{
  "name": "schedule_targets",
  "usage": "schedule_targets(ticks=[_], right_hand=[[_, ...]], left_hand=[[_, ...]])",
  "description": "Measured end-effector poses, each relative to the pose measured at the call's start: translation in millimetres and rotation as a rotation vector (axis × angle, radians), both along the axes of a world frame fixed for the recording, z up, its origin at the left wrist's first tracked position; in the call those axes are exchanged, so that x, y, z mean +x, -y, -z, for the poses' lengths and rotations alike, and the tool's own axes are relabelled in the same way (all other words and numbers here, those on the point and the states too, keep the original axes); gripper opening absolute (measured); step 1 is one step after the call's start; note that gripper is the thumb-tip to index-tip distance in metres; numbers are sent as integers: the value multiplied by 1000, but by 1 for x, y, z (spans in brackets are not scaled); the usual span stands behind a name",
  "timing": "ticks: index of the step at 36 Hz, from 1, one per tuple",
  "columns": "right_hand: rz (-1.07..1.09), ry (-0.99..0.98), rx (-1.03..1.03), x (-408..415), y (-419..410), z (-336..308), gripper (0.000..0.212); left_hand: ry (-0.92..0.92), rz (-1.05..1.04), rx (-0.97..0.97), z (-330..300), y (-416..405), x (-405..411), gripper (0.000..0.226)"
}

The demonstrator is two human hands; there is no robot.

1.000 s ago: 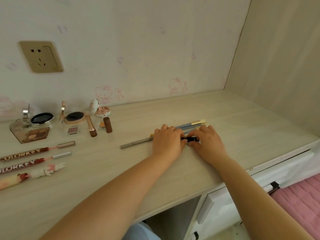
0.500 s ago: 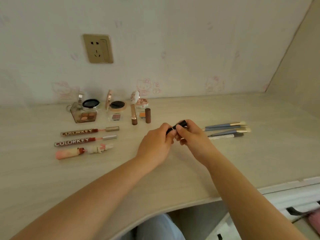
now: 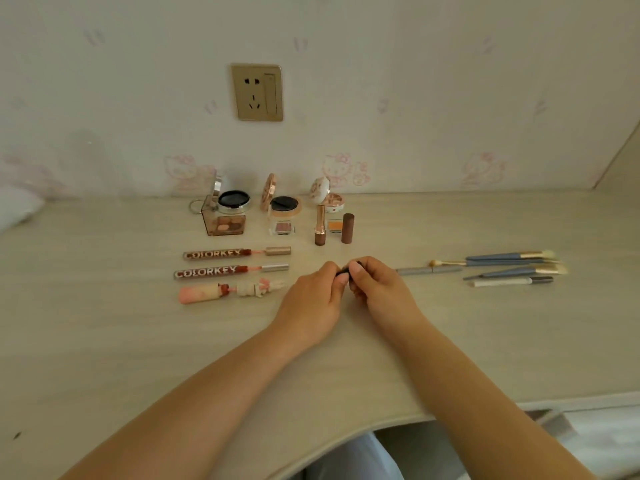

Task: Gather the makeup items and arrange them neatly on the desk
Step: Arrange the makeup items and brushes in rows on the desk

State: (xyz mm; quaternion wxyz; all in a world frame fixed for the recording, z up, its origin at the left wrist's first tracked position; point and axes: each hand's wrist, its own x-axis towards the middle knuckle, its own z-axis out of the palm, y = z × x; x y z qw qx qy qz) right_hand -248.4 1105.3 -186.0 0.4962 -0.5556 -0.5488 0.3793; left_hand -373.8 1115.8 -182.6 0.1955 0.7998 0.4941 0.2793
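Black, small and mostly hidden, the makeup item (image 3: pixel 344 270) is pinched between my left hand (image 3: pixel 311 299) and my right hand (image 3: pixel 377 289), both clamped on it together just above the tabletop (image 3: pixel 104 341). Left of my hands lie two lip glosses (image 3: pixel 235 261) and a pink tube (image 3: pixel 228 291) in a column. Compacts (image 3: pixel 256 202) and lipsticks (image 3: pixel 332 228) stand behind. Brushes (image 3: pixel 502 266) lie to the right, near each other.

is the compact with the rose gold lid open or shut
Open: the rose gold lid stands up on edge behind its pan, dark inside showing.
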Motion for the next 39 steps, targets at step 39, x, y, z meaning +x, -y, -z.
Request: schedule_targets(ticks=[39], right_hand=[[-58,-116,63,0,8,-4,19]], left_hand=[[85,62,-29,1,3,-1,28]])
